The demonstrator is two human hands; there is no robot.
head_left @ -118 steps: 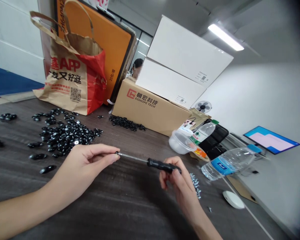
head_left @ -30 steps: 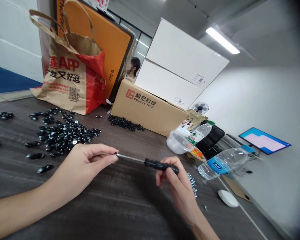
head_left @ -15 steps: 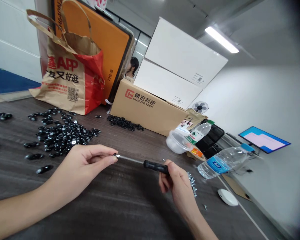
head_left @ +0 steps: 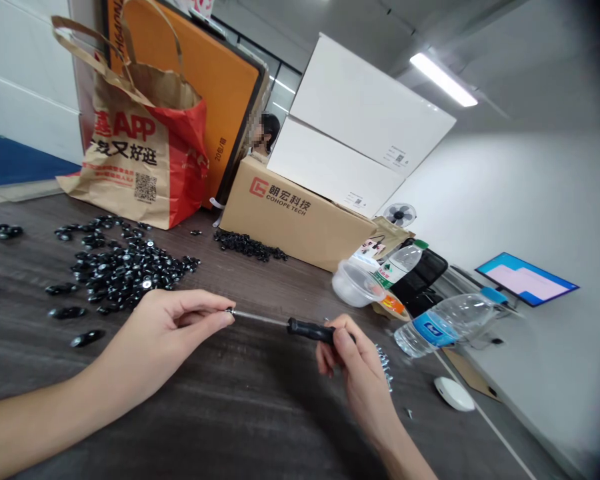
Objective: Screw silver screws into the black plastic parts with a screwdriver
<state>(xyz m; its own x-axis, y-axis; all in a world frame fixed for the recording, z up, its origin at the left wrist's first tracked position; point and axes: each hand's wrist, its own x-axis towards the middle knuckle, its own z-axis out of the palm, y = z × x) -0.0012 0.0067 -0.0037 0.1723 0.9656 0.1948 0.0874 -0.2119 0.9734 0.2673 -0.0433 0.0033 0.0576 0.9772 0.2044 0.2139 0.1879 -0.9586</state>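
Note:
My right hand (head_left: 353,353) is closed around the black handle of a screwdriver (head_left: 307,329). Its metal shaft points left, and the tip meets a small black part (head_left: 229,310) pinched between the thumb and forefinger of my left hand (head_left: 180,327). Most of that part is hidden by the fingertips. Left of my left hand lies a loose pile of small black parts with shiny metal centres (head_left: 125,267). Silver screws (head_left: 384,367) are heaped just beyond my right hand, partly hidden by it. A single screw (head_left: 409,413) lies apart to the right.
Behind are a paper bag (head_left: 130,153), a cardboard box (head_left: 295,220) with white boxes (head_left: 360,127) on it, and a heap of small black pieces (head_left: 250,246). To the right stand plastic tubs (head_left: 355,283), a tilted water bottle (head_left: 445,323) and a white mouse (head_left: 454,394).
My right hand's fingers have shifted their grip on the screwdriver handle, with the thumb turned and the handle's end now showing. My left hand keeps its pinch in the same place.

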